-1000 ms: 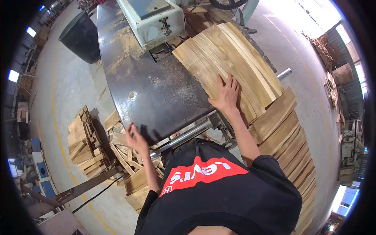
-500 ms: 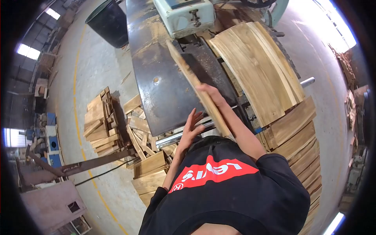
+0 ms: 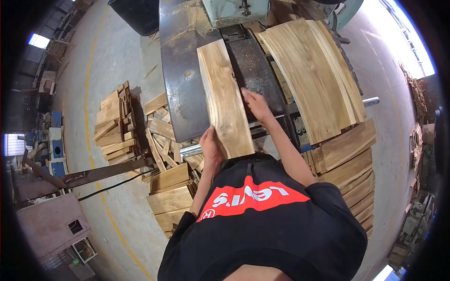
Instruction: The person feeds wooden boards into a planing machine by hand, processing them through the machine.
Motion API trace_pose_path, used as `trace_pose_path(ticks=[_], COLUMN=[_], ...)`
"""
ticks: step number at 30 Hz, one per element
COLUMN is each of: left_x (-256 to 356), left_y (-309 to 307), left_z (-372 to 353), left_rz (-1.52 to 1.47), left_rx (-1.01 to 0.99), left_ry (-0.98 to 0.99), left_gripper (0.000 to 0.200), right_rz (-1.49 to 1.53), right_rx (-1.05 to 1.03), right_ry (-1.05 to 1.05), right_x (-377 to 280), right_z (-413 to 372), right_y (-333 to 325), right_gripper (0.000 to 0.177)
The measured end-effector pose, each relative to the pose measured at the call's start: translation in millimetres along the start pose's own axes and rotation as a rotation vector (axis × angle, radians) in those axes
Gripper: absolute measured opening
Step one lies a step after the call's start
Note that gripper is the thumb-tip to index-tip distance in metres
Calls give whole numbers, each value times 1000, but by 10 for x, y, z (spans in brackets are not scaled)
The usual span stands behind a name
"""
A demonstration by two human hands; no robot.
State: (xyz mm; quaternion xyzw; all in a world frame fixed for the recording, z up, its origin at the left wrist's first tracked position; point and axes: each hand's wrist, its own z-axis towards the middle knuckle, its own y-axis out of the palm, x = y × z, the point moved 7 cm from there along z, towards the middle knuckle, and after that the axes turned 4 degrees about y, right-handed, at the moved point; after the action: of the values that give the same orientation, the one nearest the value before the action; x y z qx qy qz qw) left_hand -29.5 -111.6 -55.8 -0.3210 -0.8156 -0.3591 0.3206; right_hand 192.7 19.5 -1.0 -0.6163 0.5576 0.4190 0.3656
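A wooden board (image 3: 224,100) lies face up over the dark metal machine table (image 3: 183,105), its near end reaching to my shirt. Near that end, my left hand (image 3: 212,147) is closed on the board's left edge, with the fingers partly hidden. My right hand (image 3: 257,107) is closed at the right edge, farther up the board, fingers curled against it. A small rough notch shows on the board's right side. Just beyond its far end stands the pale green machine housing (image 3: 234,13).
Wide boards (image 3: 309,79) lie to the right of the table, above a stack of more boards (image 3: 349,173). To the left are a pile of wood pieces (image 3: 115,126) and loose offcuts (image 3: 161,126). A dark bin (image 3: 138,16) stands at upper left, near a metal beam (image 3: 103,171).
The board has turned from on edge to flat, its broad face now up. My left hand has gone from spread and free to holding its left edge. The right hand stays at the right side.
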Motion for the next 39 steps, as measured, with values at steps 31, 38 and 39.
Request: trace_pose_path(ticks=[31,38,39], left_x=[1441,548,487], left_y=[517,1151,1049], left_z=[-547,-782,-696], left_rz=[803,1023,1066], left_rx=[-375,-603,-600], left_ry=[912,924,939], left_gripper=[113,129,130], right_rz=[871,645,401], right_rx=[-357,-219,-145], right_ry=[160,136,53], right_x=[-544,-74,42], right_z=[-422,-78,-1], right_y=[-511,-25,-90], right_gripper=[70,46,43])
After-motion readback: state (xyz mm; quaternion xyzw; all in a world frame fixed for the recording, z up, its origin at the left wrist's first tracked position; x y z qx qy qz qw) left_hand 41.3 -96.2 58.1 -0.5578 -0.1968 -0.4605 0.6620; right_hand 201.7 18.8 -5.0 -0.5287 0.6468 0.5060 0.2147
